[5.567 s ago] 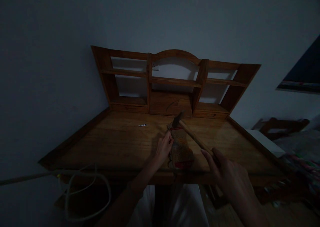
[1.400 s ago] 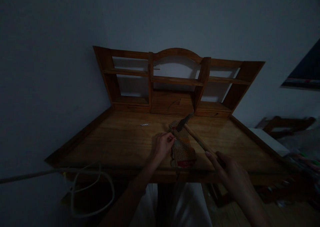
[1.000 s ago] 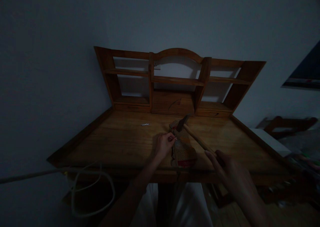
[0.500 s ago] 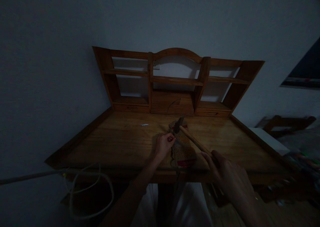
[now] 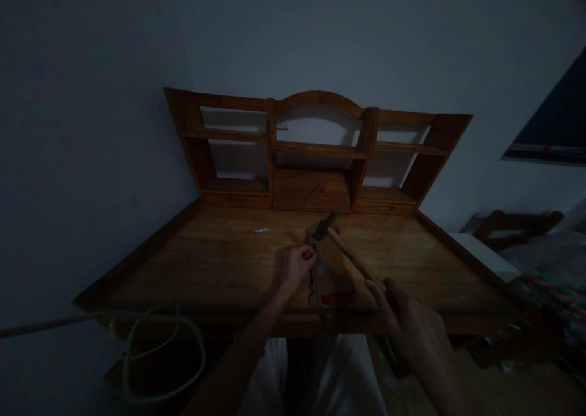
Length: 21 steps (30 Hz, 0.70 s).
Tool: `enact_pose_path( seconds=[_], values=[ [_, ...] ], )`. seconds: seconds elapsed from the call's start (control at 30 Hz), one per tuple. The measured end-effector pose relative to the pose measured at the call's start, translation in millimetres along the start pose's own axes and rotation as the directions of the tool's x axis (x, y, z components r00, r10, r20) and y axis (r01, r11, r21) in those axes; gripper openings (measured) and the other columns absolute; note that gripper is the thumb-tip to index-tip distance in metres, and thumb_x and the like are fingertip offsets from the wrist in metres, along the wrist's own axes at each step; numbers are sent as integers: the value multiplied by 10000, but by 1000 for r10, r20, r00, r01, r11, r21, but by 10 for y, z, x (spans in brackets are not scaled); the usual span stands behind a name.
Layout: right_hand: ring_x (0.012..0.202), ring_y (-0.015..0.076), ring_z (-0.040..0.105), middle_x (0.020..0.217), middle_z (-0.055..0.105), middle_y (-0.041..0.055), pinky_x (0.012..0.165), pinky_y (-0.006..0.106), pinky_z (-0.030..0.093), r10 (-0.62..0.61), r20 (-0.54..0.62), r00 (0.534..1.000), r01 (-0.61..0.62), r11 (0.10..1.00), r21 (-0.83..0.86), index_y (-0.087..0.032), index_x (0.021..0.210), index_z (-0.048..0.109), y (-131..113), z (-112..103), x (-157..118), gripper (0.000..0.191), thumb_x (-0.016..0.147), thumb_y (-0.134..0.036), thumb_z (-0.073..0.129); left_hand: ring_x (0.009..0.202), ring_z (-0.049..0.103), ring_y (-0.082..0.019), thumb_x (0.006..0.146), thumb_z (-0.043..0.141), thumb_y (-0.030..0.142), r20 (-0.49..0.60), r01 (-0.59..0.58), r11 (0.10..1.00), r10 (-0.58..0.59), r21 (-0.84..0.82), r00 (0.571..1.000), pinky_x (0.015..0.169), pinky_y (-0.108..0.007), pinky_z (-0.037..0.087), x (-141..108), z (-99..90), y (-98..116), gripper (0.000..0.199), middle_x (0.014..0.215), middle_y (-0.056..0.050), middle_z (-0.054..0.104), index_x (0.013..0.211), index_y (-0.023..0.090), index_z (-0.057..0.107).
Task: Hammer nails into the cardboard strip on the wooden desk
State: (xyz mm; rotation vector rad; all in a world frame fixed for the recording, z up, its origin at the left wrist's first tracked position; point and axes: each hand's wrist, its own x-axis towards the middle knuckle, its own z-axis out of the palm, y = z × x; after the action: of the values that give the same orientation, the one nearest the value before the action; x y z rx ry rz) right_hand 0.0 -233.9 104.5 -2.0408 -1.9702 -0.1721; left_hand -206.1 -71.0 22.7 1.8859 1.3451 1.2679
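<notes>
A hammer point(image 5: 357, 258) with a wooden handle is in my right hand point(image 5: 412, 318), its fingers wrapped round the lower part of the handle. Its dark head hovers over or rests on the far end of a brown cardboard block point(image 5: 334, 275) with red print; which of the two I cannot tell. At the block's left edge, my left hand point(image 5: 295, 266) has thumb and fingertips pinched together, just below the hammer head. Whatever lies between those fingertips is too small and dark to name. Several small, thin silvery pieces point(image 5: 260, 230) lie on the desk, left of the block.
The wooden desk point(image 5: 220, 269) has a raised shelf unit point(image 5: 315, 152) along its back. A looped pale cable point(image 5: 201, 343) hangs at the front left. To the right are a white surface point(image 5: 485, 254) and a wooden chair back point(image 5: 522, 223). The room is dim.
The whole view has shifted slightly, so the desk and block appear a little further left. Both hands keep their grip, with the hammer head still close to the block's far end.
</notes>
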Motion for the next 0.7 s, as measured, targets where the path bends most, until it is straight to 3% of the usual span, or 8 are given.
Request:
enact_pose_path(
  seconds=[0.2,0.43,0.7],
  values=[
    [656,237,682,818,722,91,495,267,392,-21,-67,998,27,996,88,-212,1032,625,79,-91,96,509,933,-571,278,610,600,-115,757,631,257,3,19,1000,-18,-14,1000,556,-194,395,-2,26,-41,106,669,5,681,727,176,692],
    [631,243,684,640,693,54,518,281,388,0,57,998,-2,1000,28,-226,904,614,-55,-52,76,450,953,-520,277,611,606,-117,757,626,244,7,-3,1000,3,-31,1000,551,-193,393,1,16,-17,111,649,6,671,704,168,687],
    [746,272,698,739,720,63,574,295,431,63,1,998,-62,993,102,-225,1059,607,70,-107,162,525,908,-623,299,586,592,-115,749,637,244,3,8,998,-8,-64,1000,523,-190,394,16,43,-56,104,633,3,664,692,166,678]
  ],
)
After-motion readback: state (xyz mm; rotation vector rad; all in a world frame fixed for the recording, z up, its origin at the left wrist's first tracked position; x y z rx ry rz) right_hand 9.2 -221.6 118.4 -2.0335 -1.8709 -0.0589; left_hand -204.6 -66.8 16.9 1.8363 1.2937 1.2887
